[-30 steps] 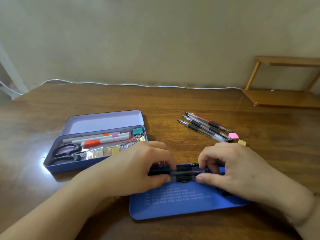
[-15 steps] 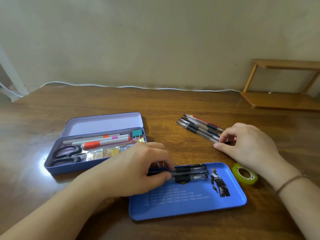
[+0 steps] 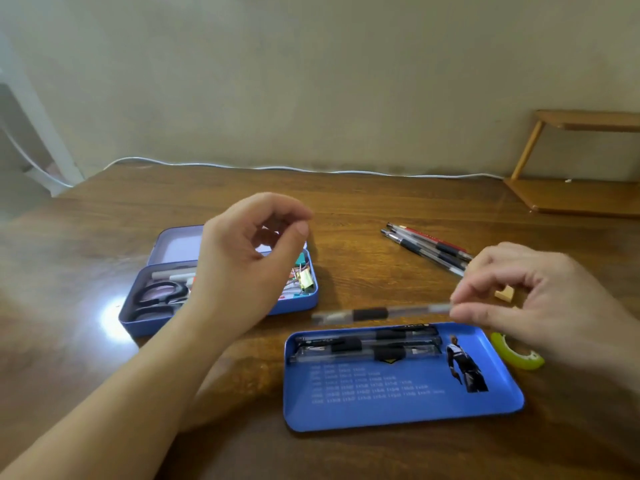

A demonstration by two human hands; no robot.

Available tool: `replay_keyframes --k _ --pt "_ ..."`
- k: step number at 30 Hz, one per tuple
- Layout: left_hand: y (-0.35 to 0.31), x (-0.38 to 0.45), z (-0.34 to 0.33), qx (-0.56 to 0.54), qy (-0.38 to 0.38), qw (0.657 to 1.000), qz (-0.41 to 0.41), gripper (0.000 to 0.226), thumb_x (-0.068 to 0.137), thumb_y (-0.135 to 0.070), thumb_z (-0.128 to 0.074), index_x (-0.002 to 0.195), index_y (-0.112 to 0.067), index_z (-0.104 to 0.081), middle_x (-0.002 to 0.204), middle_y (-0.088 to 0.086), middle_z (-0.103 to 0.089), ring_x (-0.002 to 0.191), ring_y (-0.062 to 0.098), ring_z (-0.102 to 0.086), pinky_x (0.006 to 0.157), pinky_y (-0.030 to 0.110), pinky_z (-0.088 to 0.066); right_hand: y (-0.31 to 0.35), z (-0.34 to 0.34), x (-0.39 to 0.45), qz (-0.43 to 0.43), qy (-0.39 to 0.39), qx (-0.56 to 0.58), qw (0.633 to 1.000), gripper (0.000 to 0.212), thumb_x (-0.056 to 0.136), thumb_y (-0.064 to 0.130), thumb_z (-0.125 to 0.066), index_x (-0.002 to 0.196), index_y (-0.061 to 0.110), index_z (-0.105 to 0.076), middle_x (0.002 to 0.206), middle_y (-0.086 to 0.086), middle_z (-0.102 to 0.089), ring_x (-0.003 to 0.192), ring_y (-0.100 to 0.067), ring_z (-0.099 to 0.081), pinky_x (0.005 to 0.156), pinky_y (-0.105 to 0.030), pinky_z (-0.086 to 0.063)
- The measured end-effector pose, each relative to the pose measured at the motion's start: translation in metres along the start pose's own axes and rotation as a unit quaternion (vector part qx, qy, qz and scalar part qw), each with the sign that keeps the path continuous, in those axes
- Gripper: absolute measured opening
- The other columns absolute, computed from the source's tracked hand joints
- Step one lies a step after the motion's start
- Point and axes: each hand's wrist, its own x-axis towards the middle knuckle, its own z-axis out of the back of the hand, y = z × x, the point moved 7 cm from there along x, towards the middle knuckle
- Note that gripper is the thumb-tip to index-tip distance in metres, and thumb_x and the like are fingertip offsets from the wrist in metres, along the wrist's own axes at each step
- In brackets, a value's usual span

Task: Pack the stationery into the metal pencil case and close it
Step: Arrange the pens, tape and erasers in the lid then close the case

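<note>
A blue metal tray [image 3: 398, 407] with printed text and a figure lies in front of me, with a few black-grip pens [image 3: 367, 344] along its far edge. My right hand [image 3: 530, 299] pinches one end of a clear pen [image 3: 381, 312], held level and blurred just above the tray's far rim. My left hand [image 3: 242, 268] hovers with curled fingers and nothing in them over the open purple-blue pencil case [image 3: 221, 320]. That case holds scissors [image 3: 159, 292], markers and clips. More pens [image 3: 429, 249] lie on the table behind.
A green tape roll [image 3: 516, 351] sits right of the tray, partly under my right hand. A small tan eraser [image 3: 505, 293] lies near the loose pens. A wooden shelf [image 3: 575, 192] stands at the back right, and a white cable [image 3: 294, 167] runs along the wall.
My right hand picked one pen from the loose group and carried it toward the tray. My left hand let go of the pens in the tray and rose over the open case.
</note>
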Motion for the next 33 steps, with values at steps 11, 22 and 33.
replay_keyframes --k 11,22,33 --pt "-0.02 -0.036 -0.055 0.163 0.375 0.896 -0.175 0.007 0.081 -0.037 -0.073 0.085 -0.031 -0.072 0.095 -0.019 -0.066 0.097 0.002 -0.053 0.086 0.038 -0.041 0.01 -0.036 -0.01 0.055 0.119 -0.096 0.987 0.023 0.067 0.066 -0.062 0.074 0.045 -0.065 0.087 0.021 -0.06 0.09 -0.006 -0.056 0.068 -0.03 -0.051" --pt "-0.01 -0.044 -0.059 0.216 0.456 0.855 -0.124 0.029 0.07 -0.051 -0.076 0.093 -0.038 -0.064 0.109 -0.026 -0.058 0.115 0.003 -0.04 0.099 0.034 -0.027 0.008 -0.04 -0.011 0.063 0.123 -0.151 0.979 0.03 0.066 0.072 -0.055 0.07 0.042 -0.059 0.089 0.024 -0.053 0.092 -0.001 -0.05 0.066 -0.023 -0.046" --pt "-0.01 -0.044 -0.057 0.201 0.484 0.847 -0.093 0.039 0.069 -0.05 -0.078 0.103 -0.04 -0.062 0.115 -0.028 -0.054 0.12 0.005 -0.038 0.102 0.034 -0.027 0.009 -0.046 -0.011 0.055 0.153 -0.12 0.979 0.025 0.073 0.063 -0.062 0.077 0.038 -0.062 0.091 0.022 -0.055 0.094 -0.001 -0.051 0.07 -0.026 -0.048"
